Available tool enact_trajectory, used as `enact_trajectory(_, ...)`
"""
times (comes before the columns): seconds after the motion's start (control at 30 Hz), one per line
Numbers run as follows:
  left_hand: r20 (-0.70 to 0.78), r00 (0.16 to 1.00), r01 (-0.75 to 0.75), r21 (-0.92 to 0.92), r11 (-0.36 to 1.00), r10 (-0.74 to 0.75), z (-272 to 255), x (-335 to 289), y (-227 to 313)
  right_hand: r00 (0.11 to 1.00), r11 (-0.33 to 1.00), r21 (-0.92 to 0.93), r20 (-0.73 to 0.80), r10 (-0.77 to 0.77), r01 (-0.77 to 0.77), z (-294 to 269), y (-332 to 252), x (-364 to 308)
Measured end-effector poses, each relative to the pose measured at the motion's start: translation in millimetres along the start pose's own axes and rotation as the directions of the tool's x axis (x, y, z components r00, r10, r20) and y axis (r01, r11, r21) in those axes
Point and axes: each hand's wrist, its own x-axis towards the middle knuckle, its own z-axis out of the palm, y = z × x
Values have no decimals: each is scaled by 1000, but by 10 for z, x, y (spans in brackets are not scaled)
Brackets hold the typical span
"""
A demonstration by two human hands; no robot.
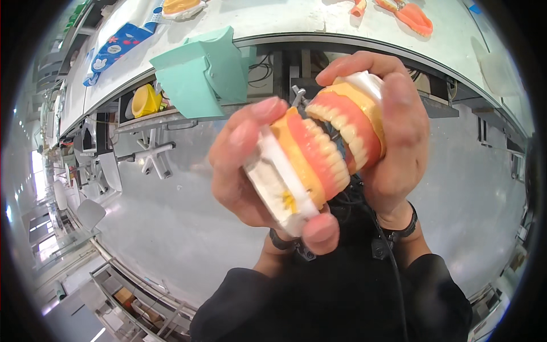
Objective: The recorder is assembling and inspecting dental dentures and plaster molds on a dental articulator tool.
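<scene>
My left hand grips a dental model with pink gum, a row of cream teeth, a yellow-orange layer and a white plaster base. Its fingers and thumb wrap round the base, which has a small yellow mark. A second dental model of the same build is in my right hand, with the fingers closed round its white and yellow base. Both models are held up over my lap, tilted, their tooth rows facing each other. The teeth lie close together at the lower end; whether they touch there I cannot tell.
A white workbench runs across the far side. On it lie a blue tissue pack, a yellow-and-white model and a pink denture piece. A mint-green folded sheet overhangs its edge. A yellow container sits in an open drawer.
</scene>
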Motion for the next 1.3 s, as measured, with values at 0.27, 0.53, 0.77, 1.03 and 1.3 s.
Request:
enact_trajectory(0.27,20,997,-81,14,997,81,-117,-68,-56,999,995,97,30,12,-15,-19,14,-16)
enact_trajectory(0.53,16,984,-178,-16,984,178,-364,129,-83,965,689,686,74,253,-233,-150,51,105)
enact_trajectory(0.77,125,956,-275,54,960,267,-455,83,-186,997,965,250,31,70,-76,-98,-7,45)
enact_trajectory(1.03,-20,997,-78,0,997,78,-231,58,-152,999,830,557,-49,-20,44,-37,91,40)
enact_trajectory(1.3,-65,993,-103,-132,986,95,-54,-23,-203,989,935,329,-22,147,-132,-43,8,56)
